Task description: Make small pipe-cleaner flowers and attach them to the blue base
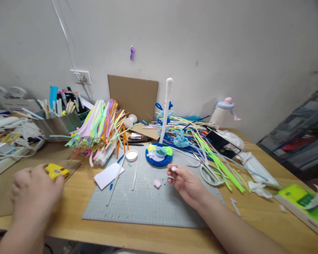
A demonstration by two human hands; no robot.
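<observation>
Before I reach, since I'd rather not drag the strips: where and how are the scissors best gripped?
Probably by the handle loops, from the near side: the scissors lie with loops towards you, blades pointing away and left, and the green strips run close along the loops' right.

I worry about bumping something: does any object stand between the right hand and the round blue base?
Nothing visible does. The right hand, pinching a small white piece, appears just off the near right edge of the round blue base. The pale pink piece lies nearer the person, outside that gap.
</observation>
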